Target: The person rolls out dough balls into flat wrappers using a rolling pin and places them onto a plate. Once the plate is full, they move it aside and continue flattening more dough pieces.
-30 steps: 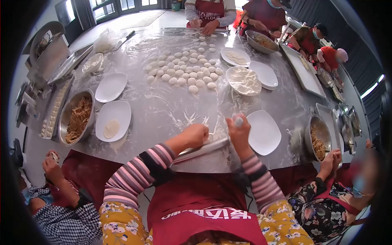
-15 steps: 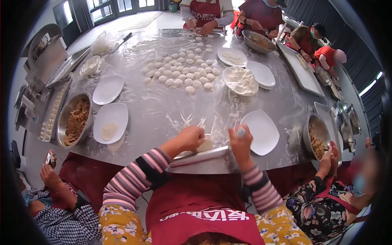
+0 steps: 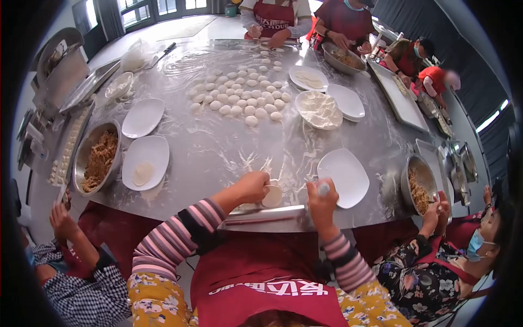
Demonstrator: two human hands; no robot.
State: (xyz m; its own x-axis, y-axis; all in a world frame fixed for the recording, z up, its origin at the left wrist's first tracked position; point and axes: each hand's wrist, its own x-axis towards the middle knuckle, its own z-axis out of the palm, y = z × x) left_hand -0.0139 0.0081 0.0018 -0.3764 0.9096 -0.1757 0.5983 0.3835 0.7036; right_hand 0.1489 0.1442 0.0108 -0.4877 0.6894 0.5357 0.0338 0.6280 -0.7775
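My left hand (image 3: 254,187) is closed, its fingertips pinching the edge of a thin round dough wrapper (image 3: 272,197) close to the table's front edge. To the right, my right hand (image 3: 322,203) is wrapped round a rolling pin (image 3: 323,188); a pale rounded end pokes out of the fist and most of the pin is hidden. Loose flour streaks the steel table (image 3: 218,163) ahead of both hands. Just right of my right hand lies a bare white plate (image 3: 344,177). Further left, another white plate (image 3: 158,174) carries one flat wrapper (image 3: 143,174).
Many small dough pieces (image 3: 239,95) cover the table's middle, beside a bowl of flour (image 3: 319,109). Bowls of filling stand left (image 3: 81,169) and right (image 3: 407,188). A person (image 3: 436,256) works close on my right, another (image 3: 76,261) on my left; others stand across the table.
My right hand has shifted slightly down, and more of the wrapper shows beside my left fingers. The whole view has moved a little.
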